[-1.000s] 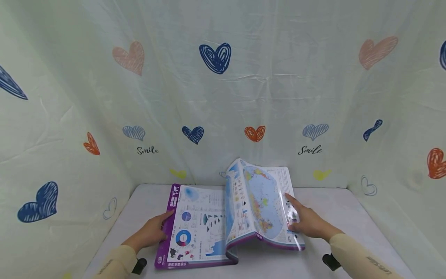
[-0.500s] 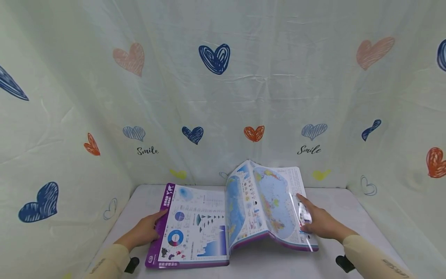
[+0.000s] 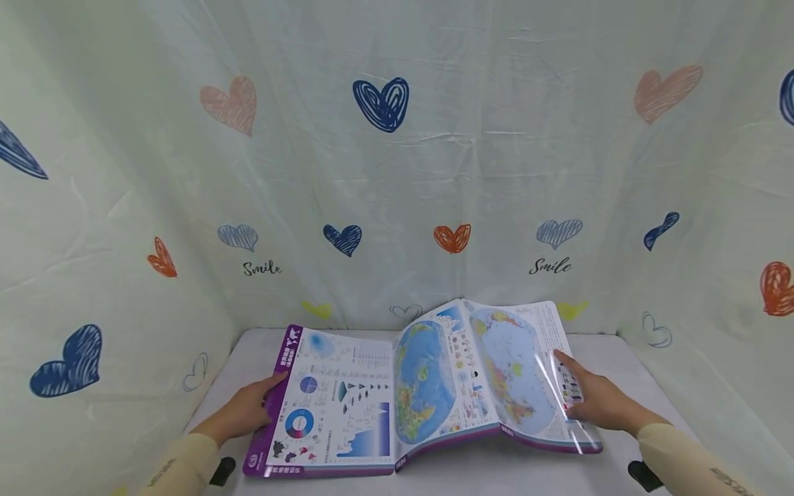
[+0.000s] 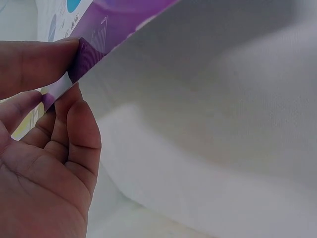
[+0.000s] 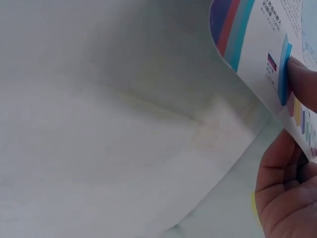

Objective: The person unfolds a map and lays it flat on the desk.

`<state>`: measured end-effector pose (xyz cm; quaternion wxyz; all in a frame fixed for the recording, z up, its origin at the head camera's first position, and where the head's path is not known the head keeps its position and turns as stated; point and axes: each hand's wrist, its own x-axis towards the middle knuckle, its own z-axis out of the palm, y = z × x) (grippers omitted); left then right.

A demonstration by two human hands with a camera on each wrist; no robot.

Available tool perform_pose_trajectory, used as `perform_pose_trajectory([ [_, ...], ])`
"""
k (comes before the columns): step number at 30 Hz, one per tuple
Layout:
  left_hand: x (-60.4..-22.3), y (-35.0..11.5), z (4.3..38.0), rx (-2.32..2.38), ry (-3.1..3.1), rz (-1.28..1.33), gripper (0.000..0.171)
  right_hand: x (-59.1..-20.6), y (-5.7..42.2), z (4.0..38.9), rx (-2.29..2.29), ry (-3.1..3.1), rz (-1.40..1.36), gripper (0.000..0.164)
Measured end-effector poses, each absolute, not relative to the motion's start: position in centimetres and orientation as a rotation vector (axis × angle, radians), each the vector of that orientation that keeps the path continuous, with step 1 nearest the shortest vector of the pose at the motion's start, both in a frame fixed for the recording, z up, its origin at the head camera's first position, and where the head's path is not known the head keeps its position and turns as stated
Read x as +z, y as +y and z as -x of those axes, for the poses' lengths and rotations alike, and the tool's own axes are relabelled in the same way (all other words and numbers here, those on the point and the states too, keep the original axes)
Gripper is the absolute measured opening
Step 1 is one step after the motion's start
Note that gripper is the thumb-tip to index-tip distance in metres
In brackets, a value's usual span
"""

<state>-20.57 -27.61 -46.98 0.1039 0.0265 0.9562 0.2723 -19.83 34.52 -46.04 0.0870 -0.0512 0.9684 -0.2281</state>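
Observation:
A glossy fold-out world map [image 3: 424, 379] with purple borders is partly spread across the table in the head view. Its left panel, printed with charts, lies fairly flat; the panels to the right rise to a ridge at one crease. At the purple left edge, my left hand [image 3: 242, 412] pinches the sheet, thumb on top and fingers curled beneath, as the left wrist view shows. My right hand [image 3: 604, 405] grips the opposite edge the same way. In the right wrist view the map's corner [image 5: 247, 44] lifts off the surface, and part of that hand is cut off.
The white table [image 3: 626, 365] shows around the map on both sides. Behind and beside it hangs a pale curtain [image 3: 496, 179] with printed hearts; the map's raised far edge stands close to it.
Both hands have moved apart, the right hand further. The map has opened wider, its raised crease has shifted right and sunk lower, and a blue globe panel has come into fuller view.

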Motion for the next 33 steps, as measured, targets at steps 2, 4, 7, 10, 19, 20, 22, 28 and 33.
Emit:
perform_pose_trajectory([
  [2,-47.0,-27.8,20.6,0.798,2.824,-0.084,0.082,-46.1,34.8,19.8,-0.663,2.871,0.127,0.111],
  [4,-47.0,-27.9,20.7,0.788,2.825,-0.088,0.082,-46.2,35.0,19.9,-0.642,2.861,0.094,0.111],
  [7,-47.1,-28.2,20.7,0.776,2.822,-0.078,0.083,-46.4,35.4,20.1,-0.615,2.854,0.073,0.110],
  [10,-47.2,-28.4,20.8,0.771,2.817,-0.065,0.084,-46.7,36.0,20.2,-0.598,2.870,0.093,0.105],
  [19,-47.7,-29.1,20.7,0.743,2.837,-0.056,0.081,-47.7,37.5,20.2,-0.579,2.869,0.115,0.098],
  [20,-47.8,-29.2,20.7,0.738,2.840,-0.053,0.082,-47.7,37.5,20.2,-0.577,2.864,0.107,0.097],
  [22,-47.9,-29.3,20.7,0.736,2.841,-0.044,0.081,-47.7,37.5,20.3,-0.571,2.851,0.093,0.094],
  [28,-48.1,-29.6,20.7,0.738,2.835,-0.042,0.081,-47.9,37.1,20.2,-0.547,2.852,0.090,0.092],
  [33,-48.5,-29.6,20.9,0.742,2.824,-0.028,0.081,-48.1,36.9,20.1,-0.503,2.856,0.074,0.089],
])
